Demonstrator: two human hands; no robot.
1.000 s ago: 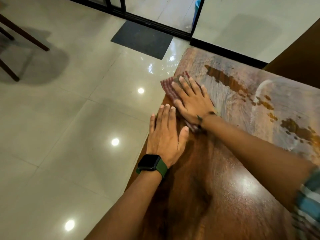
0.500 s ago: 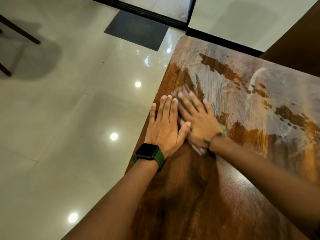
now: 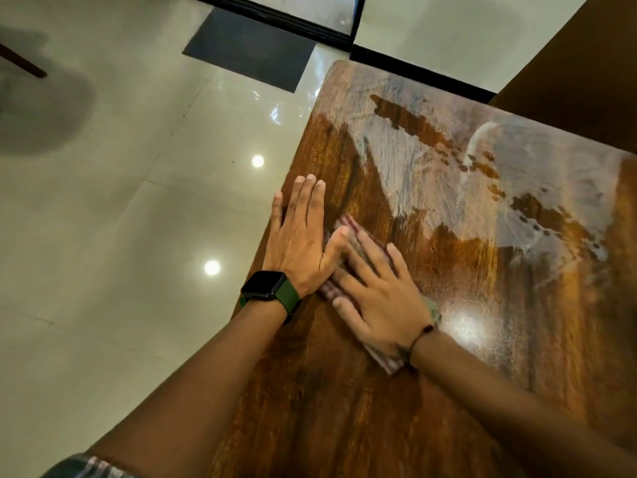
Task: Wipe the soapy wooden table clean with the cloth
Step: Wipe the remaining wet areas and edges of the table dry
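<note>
1. Bracing flat at the tabletop's (image 3: 396, 391) left edge, the left hand (image 3: 299, 242) lies fingers straight, holding nothing, probably steadying the person.
2. One checked cloth (image 3: 348, 232) lies near that edge under the right hand (image 3: 377, 298), whose spread, straight fingers press it down for wiping.
3. Soap film (image 3: 431, 174) covers the far half; two hands, one cloth.

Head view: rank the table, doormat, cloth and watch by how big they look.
1. table
2. doormat, farther off, so its true size is unsure
3. cloth, mostly hidden under the right hand
4. watch
</note>
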